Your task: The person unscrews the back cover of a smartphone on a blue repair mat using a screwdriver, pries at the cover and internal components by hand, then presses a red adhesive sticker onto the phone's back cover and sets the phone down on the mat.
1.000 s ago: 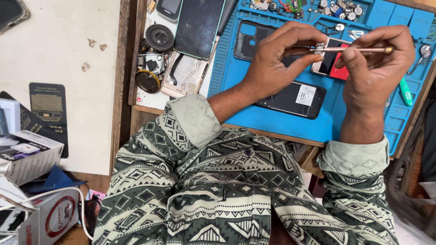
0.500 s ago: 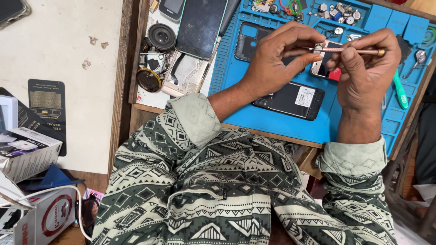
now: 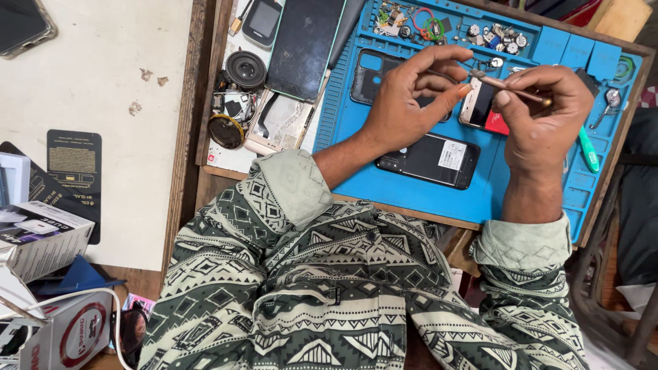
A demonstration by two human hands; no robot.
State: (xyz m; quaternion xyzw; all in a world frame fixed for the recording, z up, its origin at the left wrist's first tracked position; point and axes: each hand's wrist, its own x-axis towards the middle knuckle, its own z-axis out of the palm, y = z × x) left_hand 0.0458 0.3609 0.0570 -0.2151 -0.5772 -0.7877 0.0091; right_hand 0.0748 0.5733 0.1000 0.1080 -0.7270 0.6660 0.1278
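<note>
Bright, even light falls from above; shadows are soft and short. The picture is sharp at the centre, slightly stretched toward the edges, with mild glare on the dark phone screen (image 3: pixel 301 41).

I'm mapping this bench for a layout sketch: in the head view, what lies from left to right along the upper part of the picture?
Phone at the corner → round black speaker → dark tablet → left hand → thin tool held by both hands → right hand → green-handled tool on the blue mat.
</note>
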